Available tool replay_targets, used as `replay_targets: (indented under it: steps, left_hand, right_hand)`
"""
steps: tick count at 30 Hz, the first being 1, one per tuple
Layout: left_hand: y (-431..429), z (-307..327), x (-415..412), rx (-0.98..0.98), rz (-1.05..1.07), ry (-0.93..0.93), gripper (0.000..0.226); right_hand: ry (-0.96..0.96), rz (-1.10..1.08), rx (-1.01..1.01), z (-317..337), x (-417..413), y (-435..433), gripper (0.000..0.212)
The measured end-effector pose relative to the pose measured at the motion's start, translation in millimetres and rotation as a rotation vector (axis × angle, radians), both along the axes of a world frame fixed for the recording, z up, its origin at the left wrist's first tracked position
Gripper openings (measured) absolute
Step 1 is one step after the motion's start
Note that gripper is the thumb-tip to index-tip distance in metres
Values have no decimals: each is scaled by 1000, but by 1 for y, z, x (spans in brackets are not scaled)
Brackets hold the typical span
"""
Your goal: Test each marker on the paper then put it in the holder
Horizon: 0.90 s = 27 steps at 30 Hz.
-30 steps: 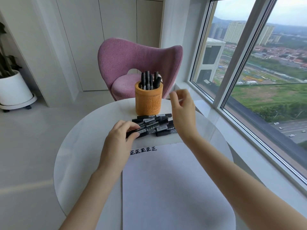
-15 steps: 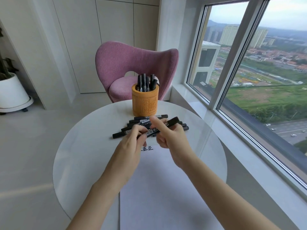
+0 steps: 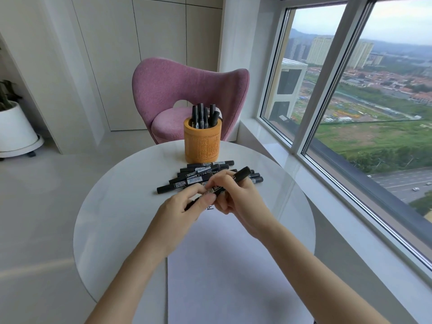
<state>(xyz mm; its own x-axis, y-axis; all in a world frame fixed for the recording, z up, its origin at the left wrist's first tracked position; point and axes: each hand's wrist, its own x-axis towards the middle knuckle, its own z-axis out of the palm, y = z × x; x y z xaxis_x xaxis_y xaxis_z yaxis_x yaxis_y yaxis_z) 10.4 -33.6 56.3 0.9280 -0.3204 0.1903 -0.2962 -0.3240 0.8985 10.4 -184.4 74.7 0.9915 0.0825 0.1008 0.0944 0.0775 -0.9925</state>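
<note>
Over the top edge of the paper (image 3: 229, 265), both hands held one black marker (image 3: 242, 172) between them.

In the head view, the left hand (image 3: 184, 209) pinched the near end and the right hand (image 3: 243, 199) curled round the middle; whether the cap was on, I cannot tell. Just beyond the hands a pile of markers (image 3: 201, 170) lay on the table (image 3: 112, 218), probably not yet tested. Behind it stood the holder (image 3: 202, 143) with several markers (image 3: 204, 115) inside. Between the hands written marks (image 3: 208, 208) showed, so the task seemed partly done, with many markers left.
</note>
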Motion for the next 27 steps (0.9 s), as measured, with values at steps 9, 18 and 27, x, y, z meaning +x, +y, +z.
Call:
replay_targets:
  steps: [9,18,27]
  left_hand:
    - [7,-8,-6,-90,48,109,24]
    - [9,-24,-15,-65,-83,158,22]
    - [8,-33,-18,22,-39,98,28]
  right_hand:
    - [109,-151,233,0,8,-21,33]
    - [40,-371,-209,-27,24,-14,53]
    - [-27,-489,-325,-45,28,-11,33]
